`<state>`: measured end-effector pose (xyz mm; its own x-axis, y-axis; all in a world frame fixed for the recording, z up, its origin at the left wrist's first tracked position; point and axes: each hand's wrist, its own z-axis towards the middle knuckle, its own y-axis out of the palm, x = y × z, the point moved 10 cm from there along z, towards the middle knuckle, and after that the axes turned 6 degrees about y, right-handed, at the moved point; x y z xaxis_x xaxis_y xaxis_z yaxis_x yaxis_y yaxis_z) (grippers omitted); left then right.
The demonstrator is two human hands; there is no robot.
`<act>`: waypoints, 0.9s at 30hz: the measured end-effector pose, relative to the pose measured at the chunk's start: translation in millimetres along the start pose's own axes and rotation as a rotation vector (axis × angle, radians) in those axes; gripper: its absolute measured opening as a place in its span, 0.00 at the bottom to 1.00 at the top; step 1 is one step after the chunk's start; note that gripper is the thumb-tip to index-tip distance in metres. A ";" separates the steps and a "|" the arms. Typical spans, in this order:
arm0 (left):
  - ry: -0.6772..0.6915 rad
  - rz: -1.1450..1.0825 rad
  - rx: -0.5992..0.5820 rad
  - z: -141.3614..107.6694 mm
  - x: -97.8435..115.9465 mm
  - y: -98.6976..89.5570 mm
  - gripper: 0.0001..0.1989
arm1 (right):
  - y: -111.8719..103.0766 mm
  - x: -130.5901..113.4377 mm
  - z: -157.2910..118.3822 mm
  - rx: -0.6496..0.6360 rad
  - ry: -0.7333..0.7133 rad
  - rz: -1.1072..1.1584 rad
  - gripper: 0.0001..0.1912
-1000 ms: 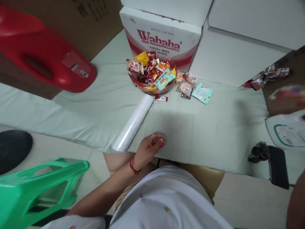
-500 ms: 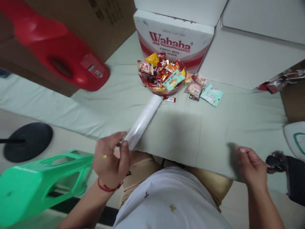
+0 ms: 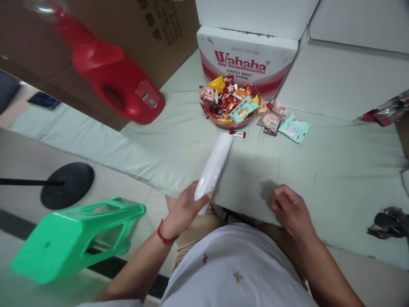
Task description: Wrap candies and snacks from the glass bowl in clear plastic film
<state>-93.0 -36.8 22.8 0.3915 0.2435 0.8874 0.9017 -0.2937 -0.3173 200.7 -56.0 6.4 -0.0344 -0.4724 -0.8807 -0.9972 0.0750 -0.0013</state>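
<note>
My left hand (image 3: 187, 211), with a red cord at its wrist, is wrapped round the lower end of a white, shiny, plastic-covered roll (image 3: 215, 166). The roll slants up and to the right, its far end close to a small red-and-white packet (image 3: 238, 134). To the right, my right hand (image 3: 290, 209) is at the table's front edge with its fingers curled in; whether they hold anything small is hidden. A bowl of wrapped sweets (image 3: 231, 102) stands beyond the roll, and a light green pouch (image 3: 294, 128) lies to its right beside several snack packets (image 3: 271, 119).
A Wahaha carton (image 3: 243, 55) stands behind the bowl on the green-covered table (image 3: 345, 170). A red bottle (image 3: 118, 81) is at the left. On the floor are a green stool (image 3: 64, 243) and a round black base (image 3: 67, 185). Dark objects (image 3: 390, 221) lie at the right.
My left hand has gone from pinching the roll's near end to wrapping round it. My right hand has moved left, nearer the roll. The view has shifted left.
</note>
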 end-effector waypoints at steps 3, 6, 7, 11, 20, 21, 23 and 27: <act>-0.054 -0.379 -0.072 -19.5 3.0 36.3 0.23 | 56.9 -3.7 12.9 -0.151 0.090 0.105 0.25; -0.001 -0.317 -0.044 -25.0 11.3 54.8 0.26 | 86.3 -10.7 24.5 -0.192 0.147 0.207 0.35; 0.030 -0.254 -0.005 -24.2 14.3 55.4 0.27 | 91.6 -12.5 26.9 -0.207 0.155 0.216 0.36; 0.155 -0.016 0.170 -19.1 25.3 47.8 0.27 | 82.0 -22.0 29.0 -0.102 0.014 0.060 0.30; 0.257 -0.057 0.170 -16.1 35.9 64.7 0.22 | 76.9 -36.4 16.0 0.046 -0.273 -0.236 0.26; 0.254 -0.069 0.180 -15.6 37.2 64.9 0.22 | 75.2 -36.3 17.1 0.058 -0.269 -0.227 0.26; 0.228 -0.112 0.191 -13.7 37.3 65.0 0.23 | 71.9 -31.4 21.1 0.042 -0.223 -0.146 0.25; 0.103 -0.241 0.125 -8.1 25.9 71.1 0.27 | 66.4 -12.4 28.7 -0.028 -0.061 0.101 0.25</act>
<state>-20.2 -58.8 25.9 0.1480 0.1956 0.9694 0.9846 -0.1212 -0.1259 136.8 -19.9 3.6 -0.1316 -0.4092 -0.9029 -0.9903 0.0945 0.1016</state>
